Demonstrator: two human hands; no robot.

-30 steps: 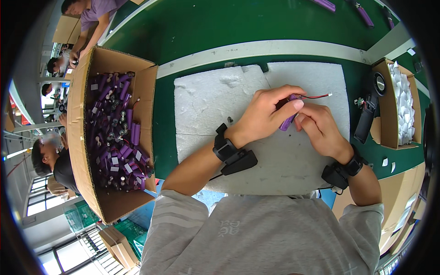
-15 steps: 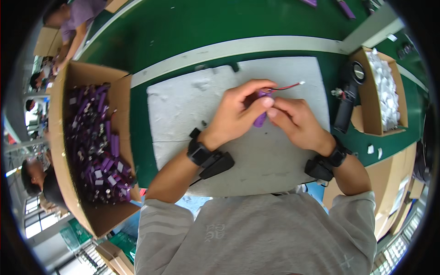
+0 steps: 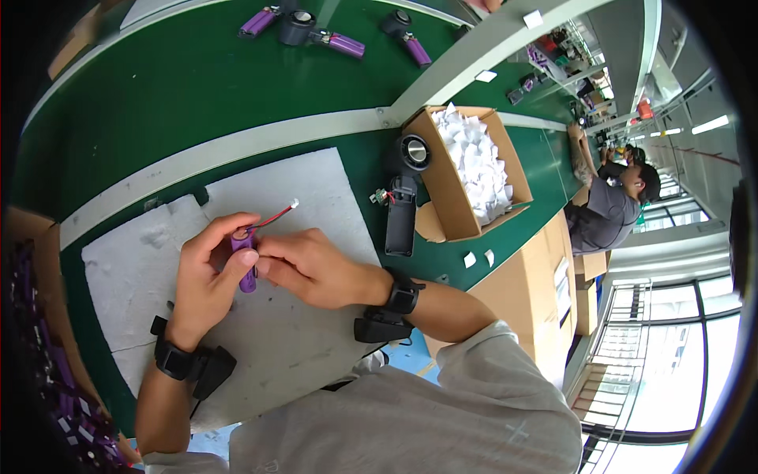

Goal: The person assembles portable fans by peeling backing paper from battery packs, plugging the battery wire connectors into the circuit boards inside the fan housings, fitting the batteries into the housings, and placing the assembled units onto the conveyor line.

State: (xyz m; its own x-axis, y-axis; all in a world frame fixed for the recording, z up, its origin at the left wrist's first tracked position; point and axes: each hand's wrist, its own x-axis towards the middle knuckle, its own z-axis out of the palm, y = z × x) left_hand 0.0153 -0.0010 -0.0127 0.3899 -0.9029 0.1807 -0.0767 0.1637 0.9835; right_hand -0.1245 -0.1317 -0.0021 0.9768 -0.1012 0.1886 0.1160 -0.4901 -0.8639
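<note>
left hand (image 3: 207,275) grips the purple battery (image 3: 249,282) over the white foam board (image 3: 312,180); right hand (image 3: 317,273) curls its fingertips in at the battery's side, but whether they grip anything is hidden. the red wire (image 3: 273,218) is already on, yet its white plug (image 3: 294,204) sticks out free, so work looks unfinished. rightward on the green worktop (image 3: 197,91): a black fan (image 3: 400,217), then a box (image 3: 450,197) of white paper slips (image 3: 478,170).

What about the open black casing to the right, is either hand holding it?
No, the casing lies on the green table, apart from the left hand and right hand.
</note>
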